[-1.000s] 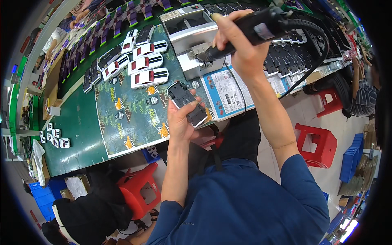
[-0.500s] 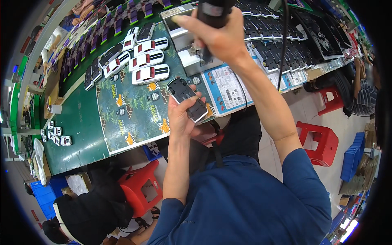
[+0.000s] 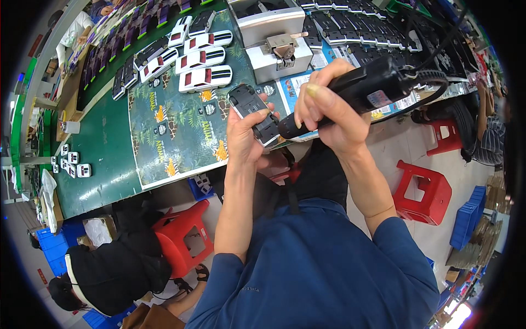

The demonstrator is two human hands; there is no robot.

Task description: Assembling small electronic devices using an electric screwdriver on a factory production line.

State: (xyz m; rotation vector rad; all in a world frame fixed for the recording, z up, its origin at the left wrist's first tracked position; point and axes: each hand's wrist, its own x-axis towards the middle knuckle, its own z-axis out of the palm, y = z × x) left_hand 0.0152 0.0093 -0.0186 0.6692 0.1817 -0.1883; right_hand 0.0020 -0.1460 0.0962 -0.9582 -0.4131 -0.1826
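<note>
My left hand (image 3: pixel 242 137) holds a toy car (image 3: pixel 251 104) with its black underside up, thumb pressed across the base. My right hand (image 3: pixel 342 118) is wrapped round a black electric screwdriver (image 3: pixel 375 82), lying nearly level, with a cable at its back end. Its front end reaches the near right end of the toy car; whether the bit touches a screw is hidden. Just beyond my hands stands a metal box-shaped device (image 3: pixel 276 63) with a small bracket on its front. Left of the held car, several white toy cars (image 3: pixel 205 78) with dark stripes rest on the patterned mat (image 3: pixel 186 137).
Rows of dark-based cars (image 3: pixel 350 30) fill the far right of the green table (image 3: pixel 104 164). Small white car pieces (image 3: pixel 71 159) lie at its left. Purple parts (image 3: pixel 134 33) line the far left. A red stool (image 3: pixel 422 192) stands at right; a person in black (image 3: pixel 118 268) sits at left.
My right hand has brought the screwdriver down from above the metal device to the near end of the toy car. My left hand still holds the car in about the same place.
</note>
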